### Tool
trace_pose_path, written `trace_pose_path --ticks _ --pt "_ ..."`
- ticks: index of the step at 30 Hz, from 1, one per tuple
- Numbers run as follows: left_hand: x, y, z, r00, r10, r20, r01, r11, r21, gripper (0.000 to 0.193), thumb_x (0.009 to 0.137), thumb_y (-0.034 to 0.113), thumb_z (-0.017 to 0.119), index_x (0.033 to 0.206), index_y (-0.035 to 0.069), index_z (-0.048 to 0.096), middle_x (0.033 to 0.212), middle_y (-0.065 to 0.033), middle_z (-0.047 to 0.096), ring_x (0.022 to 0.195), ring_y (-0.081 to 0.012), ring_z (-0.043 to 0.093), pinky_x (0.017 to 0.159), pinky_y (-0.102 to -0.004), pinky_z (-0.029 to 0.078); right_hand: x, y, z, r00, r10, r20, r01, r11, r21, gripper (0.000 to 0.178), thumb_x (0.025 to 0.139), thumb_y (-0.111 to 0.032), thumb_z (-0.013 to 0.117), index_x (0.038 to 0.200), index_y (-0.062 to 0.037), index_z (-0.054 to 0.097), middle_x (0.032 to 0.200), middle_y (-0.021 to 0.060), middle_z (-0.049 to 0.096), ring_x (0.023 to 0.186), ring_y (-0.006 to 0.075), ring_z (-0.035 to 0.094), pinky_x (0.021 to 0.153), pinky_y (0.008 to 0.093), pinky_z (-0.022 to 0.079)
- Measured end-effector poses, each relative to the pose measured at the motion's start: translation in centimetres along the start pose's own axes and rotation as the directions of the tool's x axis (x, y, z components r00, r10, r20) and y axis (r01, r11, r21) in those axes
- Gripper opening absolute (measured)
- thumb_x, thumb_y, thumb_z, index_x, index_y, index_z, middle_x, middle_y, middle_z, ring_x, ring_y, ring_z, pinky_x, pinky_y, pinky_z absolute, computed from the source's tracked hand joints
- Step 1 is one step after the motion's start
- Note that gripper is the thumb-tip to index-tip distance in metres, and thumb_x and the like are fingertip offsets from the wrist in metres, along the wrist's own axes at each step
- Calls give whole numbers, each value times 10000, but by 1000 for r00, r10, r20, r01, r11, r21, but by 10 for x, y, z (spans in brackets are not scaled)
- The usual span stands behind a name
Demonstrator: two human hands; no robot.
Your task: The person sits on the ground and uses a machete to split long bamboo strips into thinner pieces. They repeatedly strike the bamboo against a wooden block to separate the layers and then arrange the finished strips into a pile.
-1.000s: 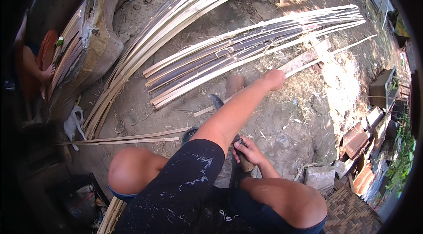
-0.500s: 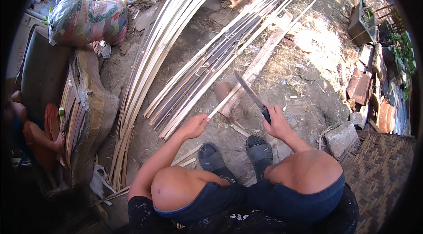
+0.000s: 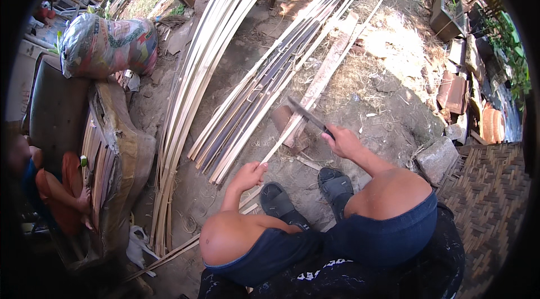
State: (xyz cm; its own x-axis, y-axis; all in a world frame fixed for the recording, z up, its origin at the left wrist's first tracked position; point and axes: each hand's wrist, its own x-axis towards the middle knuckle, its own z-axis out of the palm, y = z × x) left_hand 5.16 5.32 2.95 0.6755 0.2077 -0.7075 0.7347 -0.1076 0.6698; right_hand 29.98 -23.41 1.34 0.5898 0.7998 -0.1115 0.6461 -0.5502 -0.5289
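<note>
My left hand [image 3: 247, 177] grips the near end of a long pale bamboo strip [image 3: 275, 150], which runs away from me to the upper right. Beneath the strip lies a flat wooden board [image 3: 324, 77], its near end raised on a short brown block [image 3: 286, 116]. In my right hand [image 3: 342, 140] is a knife [image 3: 309, 114] with a long dark blade and a black handle. The blade points to the upper left and crosses over the strip above the board; whether it touches the strip I cannot tell.
Left of the board lie a bundle of dark and pale strips [image 3: 253, 96] and a larger pale bundle [image 3: 194, 68]. A stuffed sack [image 3: 107, 46] rests on a worn seat at the left, where another person [image 3: 56, 186] sits. A stone block [image 3: 437, 160] and woven mat [image 3: 484, 198] are at the right.
My left hand has drawn nearer to me with the strip's end. My right hand and the knife have shifted slightly up and left. The whole view has tilted a little.
</note>
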Motion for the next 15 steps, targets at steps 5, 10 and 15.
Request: trace_pose_path --ticks 5,10,15 --pt "-36 -50 -17 994 108 -17 -106 990 93 389 1032 361 519 922 12 653 712 -27 600 633 -108 533 584 -304 424 5 15 0 997 51 -56 -48 998 50 377 998 -377 552 1223 -76 569 903 263 679 759 491 656 690 548 540" --pt "-50 -34 -22 996 -14 -91 34 975 218 375 1026 337 539 888 14 671 666 -26 581 623 -111 495 579 -317 413 5 3 19 999 6 -50 1 989 147 371 994 -385 556 1225 -95 573 982 256 678 777 467 665 673 528 551" --pt "-83 -91 -30 976 6 -220 26 989 143 417 1005 386 565 882 6 686 605 -40 569 572 -113 523 536 -313 412 0 15 9 981 40 -189 -30 998 52 358 985 -391 562 1210 -113 572 871 219 656 769 425 665 691 524 550"
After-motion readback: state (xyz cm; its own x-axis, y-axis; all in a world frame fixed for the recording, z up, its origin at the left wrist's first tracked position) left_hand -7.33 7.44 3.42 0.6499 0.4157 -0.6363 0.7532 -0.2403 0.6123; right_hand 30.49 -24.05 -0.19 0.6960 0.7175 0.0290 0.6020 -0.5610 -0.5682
